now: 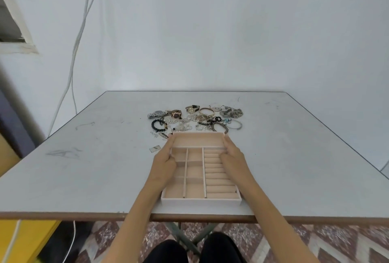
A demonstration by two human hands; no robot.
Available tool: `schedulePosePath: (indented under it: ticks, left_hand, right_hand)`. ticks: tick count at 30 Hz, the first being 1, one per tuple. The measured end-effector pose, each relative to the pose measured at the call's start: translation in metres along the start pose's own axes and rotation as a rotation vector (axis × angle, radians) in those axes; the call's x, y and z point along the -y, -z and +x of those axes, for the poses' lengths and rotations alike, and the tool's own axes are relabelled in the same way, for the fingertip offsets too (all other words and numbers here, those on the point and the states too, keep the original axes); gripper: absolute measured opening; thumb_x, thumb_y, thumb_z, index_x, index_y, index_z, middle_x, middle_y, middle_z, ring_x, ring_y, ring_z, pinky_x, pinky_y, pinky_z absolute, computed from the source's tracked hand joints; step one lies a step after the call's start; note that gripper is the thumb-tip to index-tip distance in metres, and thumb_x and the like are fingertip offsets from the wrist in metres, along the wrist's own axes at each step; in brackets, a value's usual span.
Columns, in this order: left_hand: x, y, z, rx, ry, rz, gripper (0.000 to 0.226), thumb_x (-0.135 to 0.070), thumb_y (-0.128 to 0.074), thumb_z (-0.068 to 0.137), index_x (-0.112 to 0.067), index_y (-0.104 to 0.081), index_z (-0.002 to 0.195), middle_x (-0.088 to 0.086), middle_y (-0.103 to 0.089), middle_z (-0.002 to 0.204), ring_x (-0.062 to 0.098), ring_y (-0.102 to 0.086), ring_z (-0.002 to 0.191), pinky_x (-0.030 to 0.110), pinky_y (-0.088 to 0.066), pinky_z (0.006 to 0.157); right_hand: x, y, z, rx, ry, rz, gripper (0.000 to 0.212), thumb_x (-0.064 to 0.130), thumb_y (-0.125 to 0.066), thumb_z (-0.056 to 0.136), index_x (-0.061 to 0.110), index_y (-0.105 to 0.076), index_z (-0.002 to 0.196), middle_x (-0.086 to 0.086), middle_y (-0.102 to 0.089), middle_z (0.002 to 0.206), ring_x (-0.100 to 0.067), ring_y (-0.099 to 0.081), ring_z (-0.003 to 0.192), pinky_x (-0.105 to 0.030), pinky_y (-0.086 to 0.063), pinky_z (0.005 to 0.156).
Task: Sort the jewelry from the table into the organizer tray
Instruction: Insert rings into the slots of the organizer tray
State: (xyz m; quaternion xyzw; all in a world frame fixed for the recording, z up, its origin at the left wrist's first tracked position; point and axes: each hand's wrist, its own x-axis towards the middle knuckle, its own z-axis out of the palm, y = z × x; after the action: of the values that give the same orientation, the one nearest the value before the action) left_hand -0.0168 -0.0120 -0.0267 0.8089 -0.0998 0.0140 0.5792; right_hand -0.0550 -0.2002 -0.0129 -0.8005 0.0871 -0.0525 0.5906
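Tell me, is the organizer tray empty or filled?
Empty: the organizer tray shows bare lining in every visible compartment; the jewelry lies beyond it.

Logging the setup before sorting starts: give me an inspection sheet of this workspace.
Surface: grey table, scuffed and marked.
Job's things: organizer tray near the front edge, compartments empty; jewelry pile just beyond it, with watches, bracelets and chains.
Clutter: nothing seen.
Grippers: left hand grips the tray's left wall; right hand grips its right wall.
Cables: white cables hang down at left, behind the table.
Surroundings: white wall, patterned floor, yellow object at lower left.
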Motion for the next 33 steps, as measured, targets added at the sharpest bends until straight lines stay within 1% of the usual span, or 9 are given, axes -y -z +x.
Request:
schedulePosePath:
  ticks: [4,7,9,12,17,20,25,28,33]
  left_hand:
    - [-0.002,0.0,-0.008,0.008,0.019,-0.003,0.069,0.014,-0.026,0.091,-0.023,-0.026,0.148,-0.025,-0.045,0.108,-0.018,-0.04,0.073,-0.006,-0.033,0.061]
    - [-0.002,-0.001,-0.012,0.024,-0.001,-0.027,0.069,0.016,-0.026,0.091,-0.021,-0.025,0.149,-0.018,-0.04,0.136,-0.029,-0.039,0.087,-0.009,-0.03,0.066]
    - [-0.001,-0.001,-0.013,0.021,-0.01,-0.021,0.068,0.015,-0.027,0.091,-0.021,-0.027,0.148,-0.017,-0.038,0.139,-0.032,-0.041,0.087,-0.009,-0.03,0.067]
    - [0.003,0.0,-0.014,0.018,-0.039,0.012,0.069,0.015,-0.028,0.091,-0.024,-0.028,0.147,-0.014,-0.027,0.15,-0.011,-0.028,0.13,-0.012,-0.022,0.082]
    - [0.008,0.0,-0.014,0.003,-0.084,0.001,0.071,0.014,-0.028,0.091,-0.039,-0.032,0.138,-0.02,-0.028,0.149,-0.005,-0.021,0.138,-0.007,-0.015,0.097]
    - [0.01,0.002,-0.013,-0.005,-0.102,-0.026,0.075,0.016,-0.029,0.091,-0.048,-0.036,0.129,-0.02,-0.031,0.148,-0.006,-0.024,0.138,0.01,-0.016,0.11]
    - [0.015,0.004,-0.013,0.001,-0.099,-0.036,0.074,0.018,-0.029,0.089,-0.036,-0.038,0.139,-0.019,-0.034,0.149,-0.007,-0.025,0.138,0.023,-0.016,0.118]
    - [0.015,0.004,-0.013,0.003,-0.095,-0.038,0.073,0.017,-0.029,0.089,-0.031,-0.038,0.142,-0.019,-0.033,0.15,-0.009,-0.024,0.138,0.02,-0.016,0.116]
    - [0.014,0.003,-0.015,0.002,-0.077,-0.034,0.07,0.015,-0.029,0.091,-0.031,-0.037,0.143,-0.02,-0.032,0.15,-0.011,-0.022,0.137,0.003,-0.016,0.108]
  right_hand:
    - [-0.001,0.0,-0.008,-0.012,0.002,0.005,0.061,0.001,-0.031,0.097,0.023,-0.017,0.152,0.016,-0.018,0.155,0.015,-0.052,0.067,-0.006,-0.04,0.051]
    - [-0.001,0.001,-0.013,-0.014,-0.007,-0.004,0.061,0.001,-0.031,0.097,0.023,-0.017,0.152,0.017,-0.016,0.155,0.023,-0.049,0.063,-0.004,-0.041,0.054]
    - [-0.002,0.001,-0.015,-0.011,0.014,-0.029,0.059,0.002,-0.031,0.098,0.022,-0.016,0.152,0.017,-0.012,0.156,0.023,-0.049,0.096,-0.002,-0.042,0.069]
    - [-0.002,0.001,-0.017,0.008,0.055,-0.082,0.056,0.003,-0.03,0.1,0.019,-0.015,0.152,0.011,-0.006,0.159,-0.001,-0.016,0.143,-0.008,-0.015,0.105]
    - [-0.007,0.0,-0.016,0.011,0.079,-0.107,0.053,0.004,-0.03,0.101,0.015,-0.018,0.151,0.011,-0.005,0.159,0.0,-0.007,0.144,-0.009,-0.006,0.107]
    - [-0.008,0.001,-0.014,0.027,0.087,-0.137,0.052,0.004,-0.029,0.101,0.015,-0.017,0.151,0.012,-0.004,0.159,0.005,-0.005,0.14,-0.008,-0.004,0.107]
    - [-0.008,0.001,-0.015,0.039,0.092,-0.165,0.053,0.005,-0.028,0.102,0.017,-0.017,0.152,0.014,0.0,0.159,0.012,-0.003,0.132,-0.002,-0.002,0.102]
    - [-0.008,0.001,-0.015,0.044,0.087,-0.172,0.053,0.006,-0.028,0.102,0.018,-0.016,0.152,0.016,0.001,0.158,0.013,-0.005,0.129,0.011,-0.003,0.09]
    - [-0.008,0.001,-0.014,0.043,0.085,-0.151,0.053,0.005,-0.028,0.102,0.019,-0.017,0.152,0.016,-0.001,0.158,0.013,-0.006,0.13,0.006,-0.004,0.096]
